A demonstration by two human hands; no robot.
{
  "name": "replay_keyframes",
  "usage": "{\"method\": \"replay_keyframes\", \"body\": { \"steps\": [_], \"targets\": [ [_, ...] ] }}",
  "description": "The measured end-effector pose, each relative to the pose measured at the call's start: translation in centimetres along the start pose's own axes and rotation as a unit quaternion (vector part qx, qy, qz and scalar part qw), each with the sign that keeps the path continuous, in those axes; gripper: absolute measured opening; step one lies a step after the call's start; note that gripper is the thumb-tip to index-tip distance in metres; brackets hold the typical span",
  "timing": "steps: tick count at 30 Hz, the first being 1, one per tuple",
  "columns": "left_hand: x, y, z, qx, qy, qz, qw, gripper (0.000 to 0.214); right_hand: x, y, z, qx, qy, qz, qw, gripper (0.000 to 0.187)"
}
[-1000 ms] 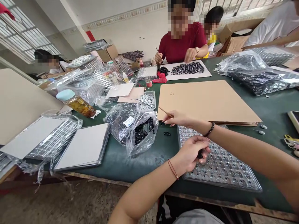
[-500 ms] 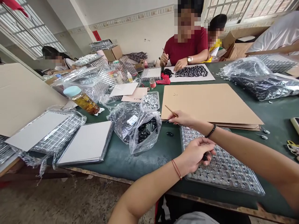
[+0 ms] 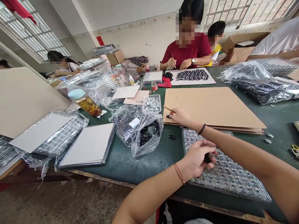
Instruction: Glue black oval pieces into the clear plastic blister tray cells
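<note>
My right hand [image 3: 181, 117] grips a thin wooden stick [image 3: 168, 109] over the left corner of a brown cardboard sheet [image 3: 210, 104]. At its fingertips a small black oval piece [image 3: 168, 116] is on or just above the cardboard; contact is unclear. My left hand [image 3: 198, 158] is curled, palm turned inward, around something small and black [image 3: 206, 158], partly hidden by the fingers. Below it lies a clear plastic tray [image 3: 235, 177] with rows of round silvery pieces. Another black oval piece [image 3: 172, 137] rests on the green table between the tray and an opened plastic bag of black pieces [image 3: 147, 133].
A box of small silvery parts [image 3: 152, 104] stands behind the bag. Left are stacked trays under a white card [image 3: 87, 144] and a lidded bottle [image 3: 85, 102]. Across the table a co-worker [image 3: 187, 49] handles black pieces on a white board. A plastic bag [image 3: 261, 82] lies right.
My right hand has moved from the cardboard's near edge onto its left corner, with a black piece now at the fingertips. My left fingers have loosened slightly. The view has shifted a little.
</note>
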State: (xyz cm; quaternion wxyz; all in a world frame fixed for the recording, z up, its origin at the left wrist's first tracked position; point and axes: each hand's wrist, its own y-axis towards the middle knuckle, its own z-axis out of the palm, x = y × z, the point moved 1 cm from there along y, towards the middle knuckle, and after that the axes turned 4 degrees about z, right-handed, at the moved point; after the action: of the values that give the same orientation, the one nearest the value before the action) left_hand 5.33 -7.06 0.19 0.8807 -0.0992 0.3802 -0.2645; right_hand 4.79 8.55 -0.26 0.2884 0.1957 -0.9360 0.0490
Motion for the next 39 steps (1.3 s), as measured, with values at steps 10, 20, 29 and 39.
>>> {"method": "replay_keyframes", "body": {
  "steps": [10, 20, 29, 39],
  "targets": [
    [0.0, 0.1, -0.1, 0.01, 0.023, 0.012, 1.0, 0.015, -0.6, 0.3, 0.1, -0.005, -0.078, -0.017, 0.997, 0.026],
    [0.1, 0.2, -0.3, 0.031, 0.032, 0.022, 0.999, 0.015, -0.4, -0.4, 0.2, -0.006, -0.086, -0.036, 0.996, 0.028],
    [0.2, 0.3, -0.4, 0.037, 0.051, 0.023, 0.998, 0.017, -0.3, -0.3, 0.1, -0.009, -0.059, -0.024, 0.998, 0.026],
    [-7.3, -1.9, -2.2, -0.043, 0.57, 0.259, 0.779, 0.016, -2.7, -2.7, -6.4, -0.144, 0.089, -0.015, 0.986, 0.029]
  ]
}}
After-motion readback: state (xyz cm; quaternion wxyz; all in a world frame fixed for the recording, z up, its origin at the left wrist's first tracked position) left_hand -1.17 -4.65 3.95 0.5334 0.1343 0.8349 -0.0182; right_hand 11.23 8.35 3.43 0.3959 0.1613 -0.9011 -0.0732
